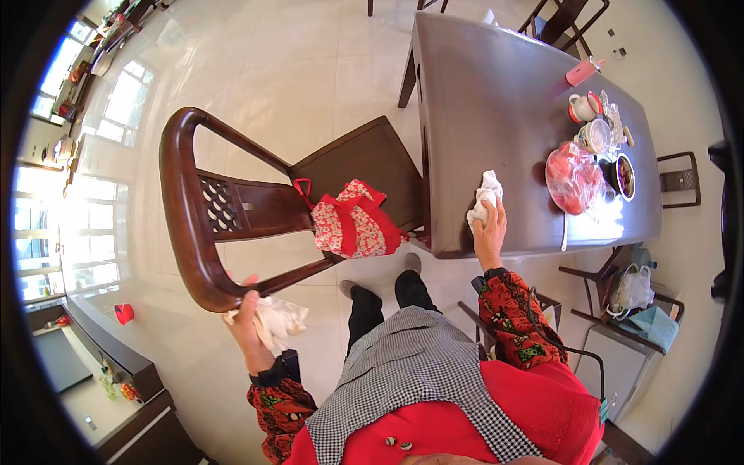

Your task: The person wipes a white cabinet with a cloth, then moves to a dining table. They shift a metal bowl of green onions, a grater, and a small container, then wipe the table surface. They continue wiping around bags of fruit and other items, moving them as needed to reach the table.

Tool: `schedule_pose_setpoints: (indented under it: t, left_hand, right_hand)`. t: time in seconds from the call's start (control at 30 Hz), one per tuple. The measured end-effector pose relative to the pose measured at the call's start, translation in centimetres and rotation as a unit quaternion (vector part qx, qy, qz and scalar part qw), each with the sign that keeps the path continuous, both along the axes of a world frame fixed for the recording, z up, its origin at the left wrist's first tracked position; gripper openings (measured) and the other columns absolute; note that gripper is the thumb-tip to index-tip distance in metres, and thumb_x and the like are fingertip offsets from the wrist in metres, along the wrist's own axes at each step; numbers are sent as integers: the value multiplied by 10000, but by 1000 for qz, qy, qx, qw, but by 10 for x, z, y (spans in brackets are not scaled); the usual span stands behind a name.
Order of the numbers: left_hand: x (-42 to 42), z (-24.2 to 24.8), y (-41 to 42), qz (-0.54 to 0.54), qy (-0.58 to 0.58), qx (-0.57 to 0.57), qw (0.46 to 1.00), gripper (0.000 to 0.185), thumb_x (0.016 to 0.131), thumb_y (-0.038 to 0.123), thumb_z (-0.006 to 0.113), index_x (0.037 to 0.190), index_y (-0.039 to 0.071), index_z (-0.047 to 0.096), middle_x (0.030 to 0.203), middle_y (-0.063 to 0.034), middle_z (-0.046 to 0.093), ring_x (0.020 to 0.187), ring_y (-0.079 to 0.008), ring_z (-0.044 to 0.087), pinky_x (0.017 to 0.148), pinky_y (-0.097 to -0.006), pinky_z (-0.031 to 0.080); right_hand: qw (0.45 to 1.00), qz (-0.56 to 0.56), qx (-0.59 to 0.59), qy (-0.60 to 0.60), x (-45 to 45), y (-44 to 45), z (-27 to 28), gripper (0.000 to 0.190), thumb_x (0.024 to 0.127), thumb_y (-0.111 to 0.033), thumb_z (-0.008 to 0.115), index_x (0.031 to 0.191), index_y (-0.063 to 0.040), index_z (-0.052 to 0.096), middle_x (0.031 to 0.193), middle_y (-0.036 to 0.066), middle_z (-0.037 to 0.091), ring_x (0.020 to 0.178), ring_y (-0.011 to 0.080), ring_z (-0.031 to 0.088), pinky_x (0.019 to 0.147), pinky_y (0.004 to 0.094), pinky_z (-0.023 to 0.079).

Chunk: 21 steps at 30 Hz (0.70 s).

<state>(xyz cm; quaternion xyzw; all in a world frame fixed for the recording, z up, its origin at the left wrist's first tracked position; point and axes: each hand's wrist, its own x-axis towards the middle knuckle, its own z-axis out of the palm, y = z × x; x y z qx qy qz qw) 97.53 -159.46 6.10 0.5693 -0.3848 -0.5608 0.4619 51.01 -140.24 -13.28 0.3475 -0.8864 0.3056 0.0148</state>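
Note:
My left hand (250,331) holds a crumpled cream cloth (279,319) against the lower corner of the curved top rail of a dark wooden armchair (180,232). Its fingers wrap partly behind the rail. My right hand (491,235) grips a bunched white cloth (487,195) on the near left part of the brown-covered table (465,104). A red floral fabric bag (357,224) with red straps lies on the chair's seat, against the backrest, between my two hands.
On the table's right side stand a plate with a plastic bag of red fruit (575,177), a bowl (625,177), a lidded container (594,136) and a pink bottle (581,72). A chair holding bags (633,290) is at right. A dark cabinet (116,349) stands at lower left.

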Motion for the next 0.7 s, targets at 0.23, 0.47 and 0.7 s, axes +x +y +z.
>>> schedule_pose_setpoints:
  t: [0.23, 0.47, 0.7]
  left_hand:
    - [30, 11, -3, -196, 141, 84, 967, 579, 826, 114, 729, 1364, -21, 564, 1359, -132, 601, 1263, -231, 548, 1136, -370, 391]
    - [35, 9, -3, -205, 146, 97, 963, 561, 798, 82, 750, 1330, -10, 597, 1388, -137, 578, 1242, -231, 560, 1113, -379, 417]
    - [59, -30, -18, -155, 161, 47, 974, 522, 794, 37, 704, 1304, -12, 602, 1295, -138, 641, 1145, -224, 605, 1049, -372, 465]
  right_hand:
    - [991, -97, -22, 92, 48, -18, -18, 479, 892, -138, 611, 1368, -141, 560, 1520, 188, 480, 1397, 415, 445, 1147, 531, 357]
    - [982, -122, -14, 140, 52, -29, -17, 496, 884, -186, 640, 1373, -186, 558, 1508, 175, 490, 1374, 403, 468, 1121, 530, 377]
    - [980, -137, -2, 142, 47, -23, -21, 482, 893, -203, 637, 1369, -197, 559, 1501, 153, 500, 1376, 387, 472, 1125, 516, 374]
